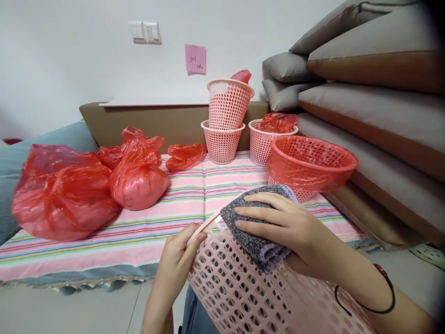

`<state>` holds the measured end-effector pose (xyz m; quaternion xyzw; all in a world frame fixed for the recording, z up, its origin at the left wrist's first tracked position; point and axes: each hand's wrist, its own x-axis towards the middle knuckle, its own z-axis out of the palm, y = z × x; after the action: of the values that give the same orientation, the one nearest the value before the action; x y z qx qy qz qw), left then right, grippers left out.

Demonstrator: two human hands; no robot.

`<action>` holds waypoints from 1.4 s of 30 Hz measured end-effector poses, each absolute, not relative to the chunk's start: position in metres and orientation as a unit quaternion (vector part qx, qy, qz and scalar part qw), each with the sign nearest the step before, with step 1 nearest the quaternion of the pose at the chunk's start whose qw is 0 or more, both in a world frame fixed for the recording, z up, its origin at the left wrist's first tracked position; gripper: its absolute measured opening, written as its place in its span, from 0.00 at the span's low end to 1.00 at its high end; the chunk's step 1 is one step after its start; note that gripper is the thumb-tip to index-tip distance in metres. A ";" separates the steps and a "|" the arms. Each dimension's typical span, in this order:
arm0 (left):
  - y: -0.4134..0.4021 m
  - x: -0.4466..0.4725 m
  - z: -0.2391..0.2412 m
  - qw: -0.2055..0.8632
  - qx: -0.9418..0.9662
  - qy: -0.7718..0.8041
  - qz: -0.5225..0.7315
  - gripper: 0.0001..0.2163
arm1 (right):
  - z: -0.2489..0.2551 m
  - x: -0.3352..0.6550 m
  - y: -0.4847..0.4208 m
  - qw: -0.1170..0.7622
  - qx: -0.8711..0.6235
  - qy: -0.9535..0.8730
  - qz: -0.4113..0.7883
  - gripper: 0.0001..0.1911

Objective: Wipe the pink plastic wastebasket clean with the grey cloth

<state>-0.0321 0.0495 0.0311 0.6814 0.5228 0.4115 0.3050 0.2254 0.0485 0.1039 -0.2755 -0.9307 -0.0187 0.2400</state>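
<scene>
A pink perforated plastic basket lies tilted in front of me, its rim toward the upper left and its lower part cut off by the frame. My left hand is closed around the rim, thumb on the outer side. Flat against the upper side wall my right hand presses a folded grey cloth with a purple edge. The fingers lie over the cloth, and its underside is hidden. A dark band circles the right wrist.
On a striped cloth sit red plastic bags, stacked pink baskets, another pink basket with a red bag in it, and a basket lined with a red bag. Grey cushions rise at the right. A pink note hangs on the wall.
</scene>
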 end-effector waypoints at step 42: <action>0.079 0.017 -0.030 0.330 0.542 0.536 0.557 0.23 | 0.024 0.166 0.101 0.284 -0.361 -0.888 -0.013 0.38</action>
<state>0.0168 0.0787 -0.0297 0.5415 0.5358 0.5574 0.3301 0.1662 0.1010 0.0236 -0.3614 -0.8880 -0.0130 0.2842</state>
